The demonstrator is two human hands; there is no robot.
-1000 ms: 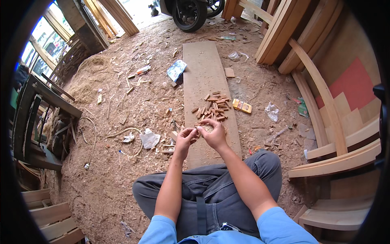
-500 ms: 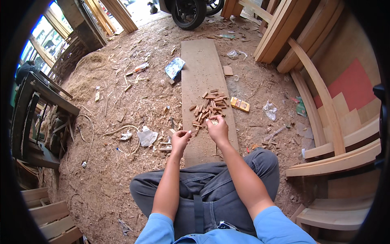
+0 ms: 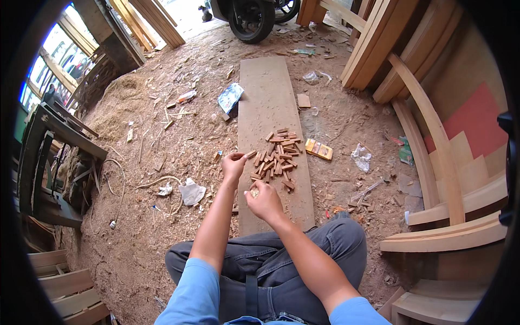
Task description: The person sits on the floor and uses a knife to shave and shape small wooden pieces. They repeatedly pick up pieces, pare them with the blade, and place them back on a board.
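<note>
Left grip (image 3: 233, 165) is further forward now, pinched shut on a little wood block (image 3: 251, 154), pile (image 3: 279, 156) just right of it; right grip (image 3: 264, 199)'s pulled back, curled around pale bits (image 3: 254, 192).

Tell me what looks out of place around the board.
A blue packet at the left edge of the board, a white scrap farther left and crumpled plastic off to the right look like stray litter among the shavings.

Reddish-brown wood pieces (image 3: 279, 156), tan board (image 3: 264, 86)
</note>
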